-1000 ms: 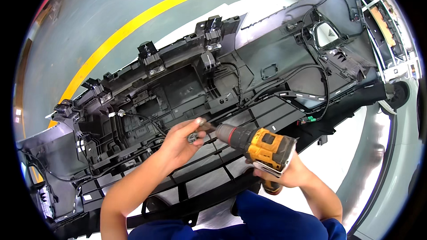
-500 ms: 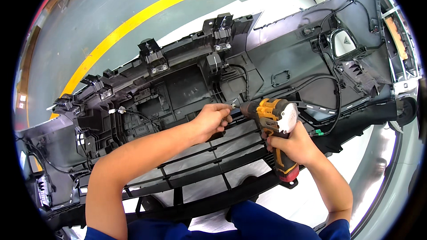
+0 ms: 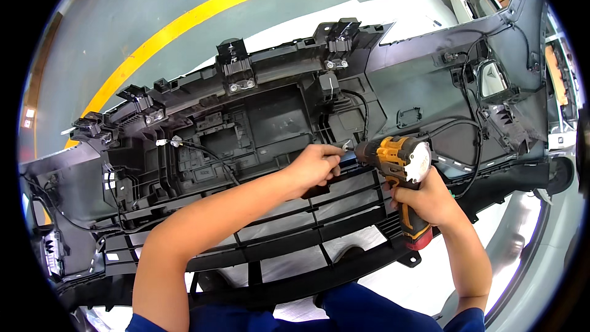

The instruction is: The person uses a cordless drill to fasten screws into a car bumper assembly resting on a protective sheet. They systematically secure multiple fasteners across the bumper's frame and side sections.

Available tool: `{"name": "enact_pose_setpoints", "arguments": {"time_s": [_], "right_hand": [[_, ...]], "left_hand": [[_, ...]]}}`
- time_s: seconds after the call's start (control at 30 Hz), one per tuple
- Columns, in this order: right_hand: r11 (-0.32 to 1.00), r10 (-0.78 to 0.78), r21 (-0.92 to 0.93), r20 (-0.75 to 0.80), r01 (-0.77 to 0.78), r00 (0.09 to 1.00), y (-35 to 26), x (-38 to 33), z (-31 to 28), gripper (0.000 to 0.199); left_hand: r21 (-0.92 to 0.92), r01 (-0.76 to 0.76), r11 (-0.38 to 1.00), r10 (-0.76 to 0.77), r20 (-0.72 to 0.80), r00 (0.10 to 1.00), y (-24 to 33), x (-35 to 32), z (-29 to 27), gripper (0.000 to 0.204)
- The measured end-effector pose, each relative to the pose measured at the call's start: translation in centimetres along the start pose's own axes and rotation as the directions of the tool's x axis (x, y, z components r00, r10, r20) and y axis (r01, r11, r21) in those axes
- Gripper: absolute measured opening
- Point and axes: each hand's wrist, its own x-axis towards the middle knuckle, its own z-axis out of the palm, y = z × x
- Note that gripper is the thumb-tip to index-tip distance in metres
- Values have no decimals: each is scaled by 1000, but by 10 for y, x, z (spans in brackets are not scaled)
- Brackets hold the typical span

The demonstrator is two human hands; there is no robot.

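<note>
The drill point(image 3: 399, 166), gripped in the right hand point(image 3: 424, 200), is now swung up level at frame centre-right, its bit met by the left hand point(image 3: 316, 169) pinching a screw against the bumper point(image 3: 270, 117), so driving looks imminent.

Screw: too small to tell, hidden behind your left hand point(image 3: 316, 169) fingers.
Bumper point(image 3: 258, 123) ends: cut off by the picture's rim.
Drill point(image 3: 402, 175) grip: wrapped by your right hand point(image 3: 427, 200).

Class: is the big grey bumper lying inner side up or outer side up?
Inner side up: the bumper shows ribs, brackets and black wiring.
</note>
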Motion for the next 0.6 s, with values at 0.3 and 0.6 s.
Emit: {"name": "enact_pose_setpoints", "arguments": {"time_s": [0.3, 0.6], "right_hand": [[966, 48, -259, 66, -30, 997, -24, 18, -10, 19], [967, 81, -246, 68, -62, 994, -35, 24, -4, 24]], "left_hand": [[756, -121, 643, 560, -356, 748, 138, -1, -80, 70], [850, 233, 473, 523, -484, 702, 120, 55, -142, 63]]}}
